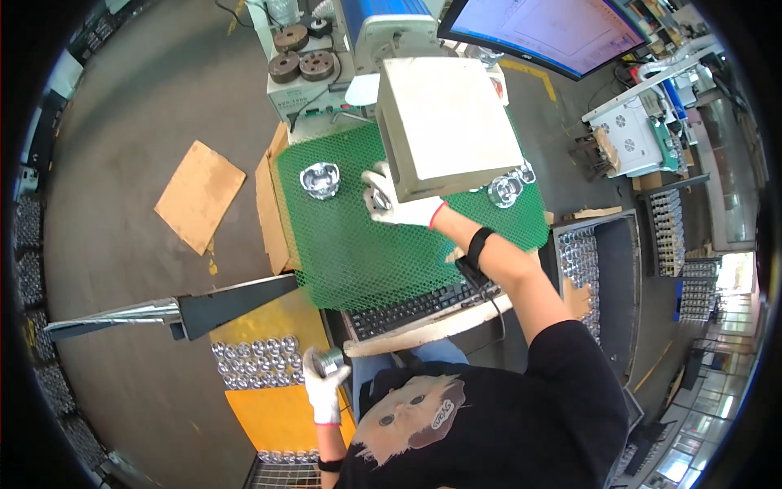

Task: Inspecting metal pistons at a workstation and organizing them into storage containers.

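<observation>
My right hand (401, 209), in a white glove with a red cuff, reaches over the green mesh mat (350, 253). Its fingers are curled round a shiny metal piece (380, 199), apparently a piston, mostly covered by the glove. To its left on the mat sits a silver piston (320, 180); more pistons (505, 191) stand on the right, beside the box-shaped housing. Down at the lower left, my gloved left hand (322, 389) grips a ribbed silver piston (330, 360), close to rows of pistons (257, 363) on a yellow sheet.
A pale box-shaped housing (452, 122) overhangs the mat. A keyboard (411, 310) lies along the near edge, with a monitor (546, 33) at the back right. Round metal discs (316, 65) rest at the back left. A bin of pistons (580, 253) stands on the right.
</observation>
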